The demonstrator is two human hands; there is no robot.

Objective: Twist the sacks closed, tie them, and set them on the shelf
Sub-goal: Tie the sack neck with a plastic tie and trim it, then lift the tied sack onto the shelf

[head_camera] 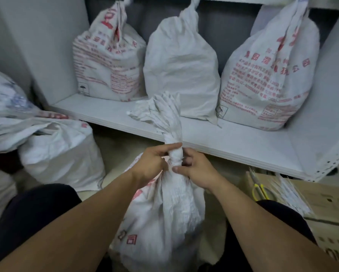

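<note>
- The sack in hand is standing on the floor between the person's knees, at 6 o'clock in the view, its neck twisted tight and its frayed mouth fanning out above
- The left hand is gripping the neck from 9 o'clock, while the right hand is pinching it from 3 o'clock; both are closing on the fabric, and I cannot tell whether a tie is on yet
- Three sacks are already sitting tied on the shelf at 12 o'clock: a printed one at 11, a plain one at 12, another printed one at 1
- Judging from this, twisting is looking done here, with tying and shelving remaining
- More sacks are waiting at 9 o'clock; every sack's contents are hidden
- Yellow scissors and white strips are lying on a cardboard box at 4 o'clock
</note>
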